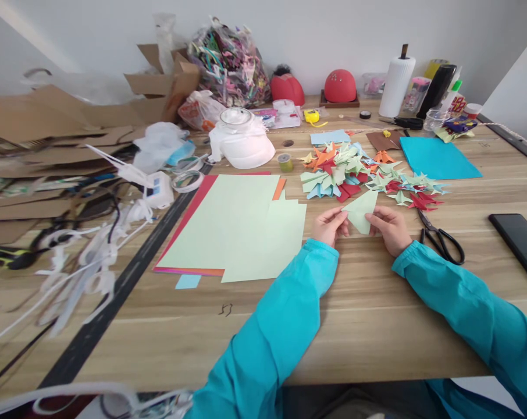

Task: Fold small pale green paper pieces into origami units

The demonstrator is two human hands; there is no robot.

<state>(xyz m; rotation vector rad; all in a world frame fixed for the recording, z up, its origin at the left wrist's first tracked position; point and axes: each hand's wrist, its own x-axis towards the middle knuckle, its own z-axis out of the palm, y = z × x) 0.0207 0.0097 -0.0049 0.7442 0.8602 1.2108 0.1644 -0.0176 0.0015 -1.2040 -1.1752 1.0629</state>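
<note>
- Toward the left end of the worktop, well back from its front edge, cardboard lies stacked, with a white box to its right.
- Left of the middle lies a stack of paper sheets, pale green on top, red and orange showing at its edges. These look flat and unfolded, so I judge plenty of paper is left. A small blue slip lies by the stack's near edge.
- Right of the stack, my left hand pinches one side of a pale green paper piece between thumb and fingers.
- That piece sits between my hands, between the worktop's middle and its right edge. To me it looks partly folded, plainer than the finished ones.
- Behind it, toward the back edge, spreads a heap of folded papers in green, red, orange and blue; much folding appears done.
- My right hand grips the piece's other side, thumb uppermost.
- Just right of that hand rest black scissors, released; behind them, a bright blue sheet.
- Near the right edge lies a phone.
</note>
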